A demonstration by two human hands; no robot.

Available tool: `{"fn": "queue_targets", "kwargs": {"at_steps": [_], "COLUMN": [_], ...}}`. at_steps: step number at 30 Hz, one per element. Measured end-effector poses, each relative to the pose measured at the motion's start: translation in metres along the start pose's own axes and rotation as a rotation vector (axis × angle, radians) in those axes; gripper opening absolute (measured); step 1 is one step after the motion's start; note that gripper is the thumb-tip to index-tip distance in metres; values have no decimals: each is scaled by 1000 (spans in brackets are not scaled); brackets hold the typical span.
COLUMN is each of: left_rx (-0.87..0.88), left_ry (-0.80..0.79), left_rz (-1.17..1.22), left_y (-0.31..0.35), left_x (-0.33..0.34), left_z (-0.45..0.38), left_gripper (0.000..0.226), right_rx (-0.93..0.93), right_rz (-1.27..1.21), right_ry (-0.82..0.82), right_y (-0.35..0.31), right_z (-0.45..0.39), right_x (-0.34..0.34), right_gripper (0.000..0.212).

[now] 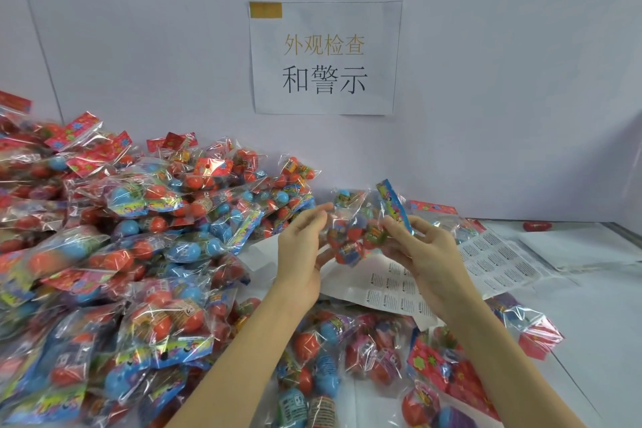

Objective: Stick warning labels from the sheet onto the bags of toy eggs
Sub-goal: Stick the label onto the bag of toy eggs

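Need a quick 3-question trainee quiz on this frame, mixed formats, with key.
1. True or false: the held bag rests flat on the table.
2. The label sheets lie: A) on the wall, B) under the raised hands, C) on top of the big pile.
3. Fill in: the right hand pinches the bag's ____ header strip.

Key: 1 false, it is held up, with the left hand beside it. 2 B. 3 blue.
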State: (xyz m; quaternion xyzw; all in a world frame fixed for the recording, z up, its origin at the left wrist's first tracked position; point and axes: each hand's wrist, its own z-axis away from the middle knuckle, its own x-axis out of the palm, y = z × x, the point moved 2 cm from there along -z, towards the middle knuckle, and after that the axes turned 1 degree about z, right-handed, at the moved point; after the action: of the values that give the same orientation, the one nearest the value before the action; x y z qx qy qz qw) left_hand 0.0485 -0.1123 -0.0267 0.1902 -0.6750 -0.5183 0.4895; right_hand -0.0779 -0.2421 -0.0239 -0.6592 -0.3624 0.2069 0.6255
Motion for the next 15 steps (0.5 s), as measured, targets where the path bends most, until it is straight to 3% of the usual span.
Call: {"fn": "queue_targets", "kwargs": {"at_steps": [2, 4, 7, 10, 15], "left_rx": [41, 83, 109, 189, 212], "left_ry": [-48, -180, -308, -192, -71], "left_rz": [-152, -333, -413, -336, -258], "left_y": [1, 3, 1, -1, 0], "left_x": [1, 2, 5, 5, -1], "left_z": [-1, 0, 4, 4, 0], "left_gripper": [16, 33, 39, 23, 21], "right_rx": [8, 21, 43, 32, -20], "right_rz": [-6, -22, -26, 17, 41], "right_ry": [30, 37, 28, -35, -34], "right_y": [0, -1, -1, -3, -1], "right_z": [-1, 0, 2, 3, 2], "right_x": [1, 2, 3, 2, 4], "right_gripper": [39, 39, 45, 46, 34]}}
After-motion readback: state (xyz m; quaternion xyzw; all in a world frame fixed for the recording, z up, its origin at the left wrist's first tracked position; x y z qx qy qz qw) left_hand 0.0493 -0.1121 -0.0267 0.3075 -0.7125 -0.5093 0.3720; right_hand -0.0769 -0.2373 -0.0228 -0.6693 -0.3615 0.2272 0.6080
